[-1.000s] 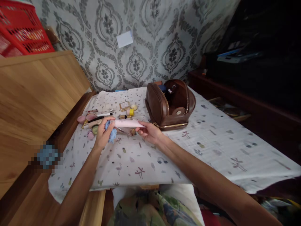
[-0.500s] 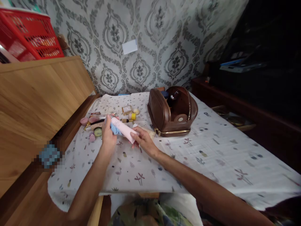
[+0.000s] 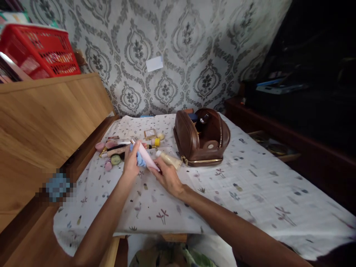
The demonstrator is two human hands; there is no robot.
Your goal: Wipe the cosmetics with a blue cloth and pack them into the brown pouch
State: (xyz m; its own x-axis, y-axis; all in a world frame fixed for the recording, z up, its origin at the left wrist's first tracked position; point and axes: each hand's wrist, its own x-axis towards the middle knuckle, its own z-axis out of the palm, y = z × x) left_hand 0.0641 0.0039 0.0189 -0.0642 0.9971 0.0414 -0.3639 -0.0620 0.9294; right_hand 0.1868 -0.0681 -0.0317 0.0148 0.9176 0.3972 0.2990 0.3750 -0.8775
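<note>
My left hand is closed around a small blue cloth pressed against a pink tube. My right hand grips the lower end of that pink tube, which slants up to the left. A cream-coloured tube lies on the cloth-covered table just behind my right hand. The open brown leather bag stands to the right, with dark items inside.
Several small cosmetics lie scattered left of my hands: pink round pads, a green one, pencils, a gold compact. A wooden cabinet with a red basket stands at left. Dark furniture runs along the right.
The pink tube has tilted from lying level to slanting steeply, and both hands have drawn closer together. The cream tube behind my right hand is now in plain sight.
</note>
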